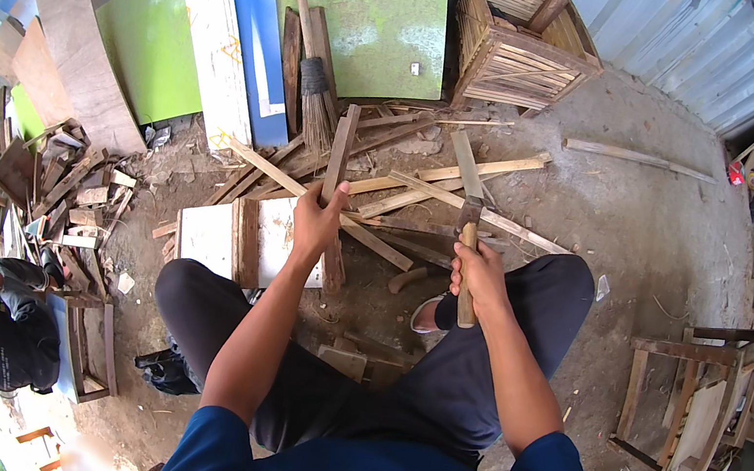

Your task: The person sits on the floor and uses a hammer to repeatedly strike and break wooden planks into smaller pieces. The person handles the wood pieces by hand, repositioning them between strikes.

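Note:
My left hand [314, 221] is wrapped round a narrow brown wooden strip [342, 146]. The strip's lower end comes down beside a white board [207, 238] that has a brown wooden piece [246, 242] across it. In my right hand [481, 277] is a machete, gripped by its light wooden handle [463, 301]. Its grey blade [466, 163] points away from me, apart from the strip. Pale wooden strips [449, 183] lie crossed on the ground just beyond both hands.
A broom [314, 87] leans against green and blue panels at the back. A slatted wooden crate [524, 57] stands beyond, with a lone strip [641, 159] to its right. Wood scraps [87, 199] pile up at left, near a seated person [12, 326]. Wooden frames [679, 412] stand at right.

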Available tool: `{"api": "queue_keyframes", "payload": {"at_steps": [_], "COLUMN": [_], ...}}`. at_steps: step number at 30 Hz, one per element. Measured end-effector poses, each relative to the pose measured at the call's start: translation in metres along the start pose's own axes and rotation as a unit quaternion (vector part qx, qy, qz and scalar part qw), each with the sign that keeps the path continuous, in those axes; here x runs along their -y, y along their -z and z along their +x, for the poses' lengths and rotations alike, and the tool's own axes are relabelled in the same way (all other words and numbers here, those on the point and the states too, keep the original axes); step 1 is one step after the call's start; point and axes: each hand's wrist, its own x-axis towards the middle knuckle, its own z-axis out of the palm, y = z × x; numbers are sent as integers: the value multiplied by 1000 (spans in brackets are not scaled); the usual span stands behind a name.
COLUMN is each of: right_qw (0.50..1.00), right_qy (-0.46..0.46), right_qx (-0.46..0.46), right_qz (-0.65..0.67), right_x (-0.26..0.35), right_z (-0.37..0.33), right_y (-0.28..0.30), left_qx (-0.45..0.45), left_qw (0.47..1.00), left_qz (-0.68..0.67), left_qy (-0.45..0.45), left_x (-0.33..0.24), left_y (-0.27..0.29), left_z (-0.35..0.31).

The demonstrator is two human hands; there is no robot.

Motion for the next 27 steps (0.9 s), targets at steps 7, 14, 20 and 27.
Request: {"api": "queue_keyframes", "payload": {"at_steps": [7, 14, 20, 27], "right_qw": [1000, 996, 985, 947], "right_qy": [-18, -37, -66, -5], "right_qx": [14, 67, 139, 263], "right_qz": [6, -52, -81, -187], "right_x": [-1, -2, -7, -8], "right_z": [0, -12, -25, -45], "right_y": [-1, -11, -33, -60], "left_qx": [-22, 5, 20, 5], "left_qw": [998, 993, 998, 999], "left_qz": [18, 77, 47, -47], "left_qy": [-56, -92, -45, 9], "left_x": [3, 19, 43, 68], "left_y": [14, 48, 104, 142], "left_z": [-24, -76, -90, -106]}}
